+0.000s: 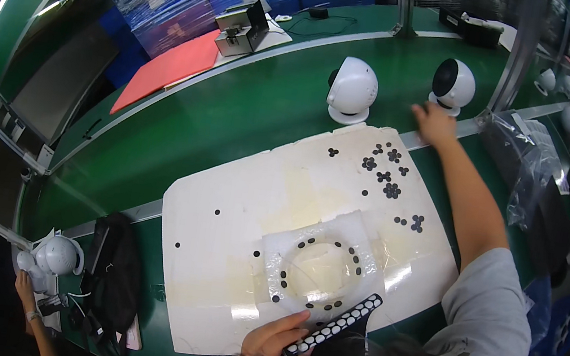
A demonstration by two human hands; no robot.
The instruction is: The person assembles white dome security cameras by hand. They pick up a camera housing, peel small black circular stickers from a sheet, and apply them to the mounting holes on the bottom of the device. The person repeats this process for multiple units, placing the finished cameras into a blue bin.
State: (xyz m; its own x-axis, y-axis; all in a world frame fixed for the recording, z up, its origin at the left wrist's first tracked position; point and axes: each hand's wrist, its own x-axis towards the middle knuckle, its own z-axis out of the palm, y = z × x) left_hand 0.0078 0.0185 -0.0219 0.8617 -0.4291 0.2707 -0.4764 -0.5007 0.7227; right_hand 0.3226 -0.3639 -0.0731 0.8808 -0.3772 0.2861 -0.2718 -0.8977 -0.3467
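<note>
My left hand (275,348) grips a black strip with rows of white round dots (336,325), holding it at a slant over the near edge of a white board (213,277). Stretched toward the far right, my right hand (438,125) is at the base of a round white device with a black face (454,84); its fingers look apart, and contact is unclear. A second white device (353,89) stands to its left. On the board lies a clear-taped pad (275,249) with a ring of black dots. Black round pads (392,191) lie loose and clustered at the board's right.
A red sheet (169,71) and a metal box (240,32) lie beyond the green conveyor belt (157,153). Metal posts (517,58) rise at the right, beside plastic bags (530,169). Co-workers' hands (27,293) show at both sides. A black bag (119,271) lies left.
</note>
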